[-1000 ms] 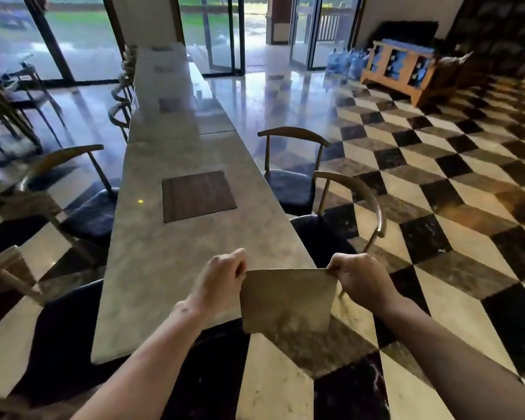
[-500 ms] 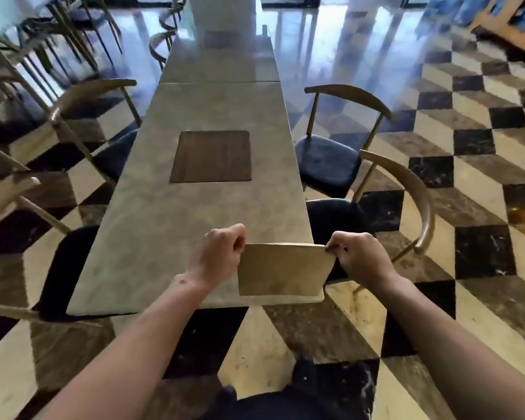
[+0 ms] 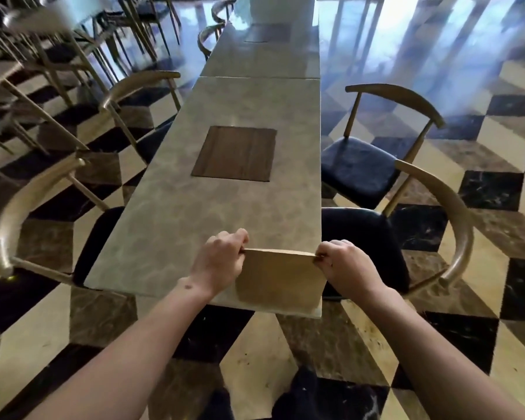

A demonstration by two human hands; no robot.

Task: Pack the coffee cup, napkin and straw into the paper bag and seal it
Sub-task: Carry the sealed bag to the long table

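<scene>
You have the paper bag [image 3: 281, 278] upright at the near end of the marble table [image 3: 194, 213], its base at or just above the table's edge (contact is hard to judge from this angle). Your left hand [image 3: 220, 262] pinches the top left corner with curled fingers, and your right hand [image 3: 347, 265] pinches the top right corner the same way. The top edge looks flat and closed between them. No coffee cup, napkin or straw is in view, so whether they are already inside I cannot tell. If they are, sealing looks close to done; otherwise packing has yet to begin. Only an inset wooden panel [image 3: 235, 153] and chairs [image 3: 373, 165] surround you.
</scene>
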